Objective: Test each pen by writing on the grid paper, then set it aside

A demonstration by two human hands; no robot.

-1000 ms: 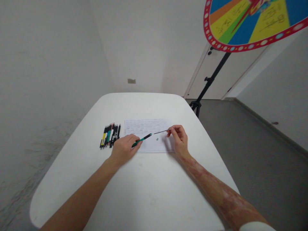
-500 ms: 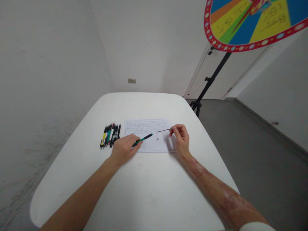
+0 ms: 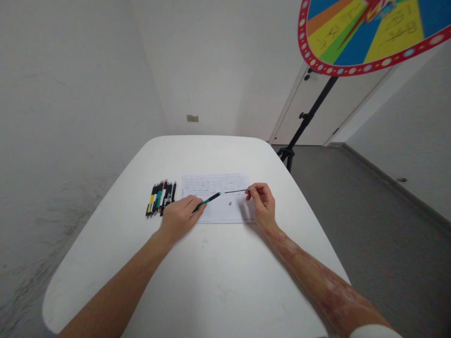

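Observation:
My left hand (image 3: 180, 215) is closed around a green pen barrel (image 3: 207, 201) whose black end points up and to the right. Pinched between the fingertips of my right hand (image 3: 262, 202) is a thin dark pen refill (image 3: 235, 191); its tip points left, a short way from the barrel's black end, with a gap between them. Both hands are over a sheet of paper (image 3: 225, 216) covered with handwritten lines in its upper part. A small grey mark or piece (image 3: 230, 203) shows on the paper between the hands; I cannot tell which.
Several pens (image 3: 160, 197) lie side by side left of the paper, close to my left hand. They rest on a white table (image 3: 211, 277) with rounded corners. Beyond its right edge, a colourful wheel (image 3: 352, 42) stands on a black tripod (image 3: 310, 115).
The refill in my right hand has moved slightly left, towards the pen barrel. My left hand and the barrel have shifted a little left and up.

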